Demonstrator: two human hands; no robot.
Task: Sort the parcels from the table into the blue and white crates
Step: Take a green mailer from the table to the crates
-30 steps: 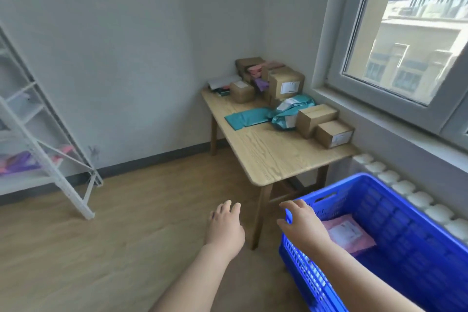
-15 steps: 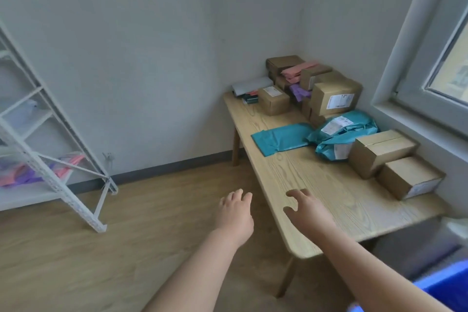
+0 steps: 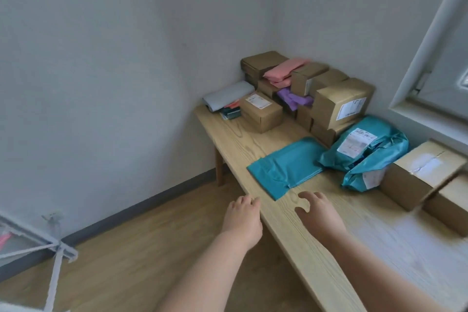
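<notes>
Hands empty, fingers loosely curled: L hand [image 3: 243,218] at table [image 3: 298,240] edge, R hand [image 3: 319,215] near teal mailer [image 3: 286,167].

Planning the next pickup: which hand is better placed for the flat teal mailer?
Probably the right hand: open over the table, just short of the flat teal mailer. The left hand hangs at the table's edge.

Teal mailers [image 3: 287,167], brown boxes [image 3: 340,104], pink pouch [image 3: 285,71], pale wood table [image 3: 298,233]
</notes>
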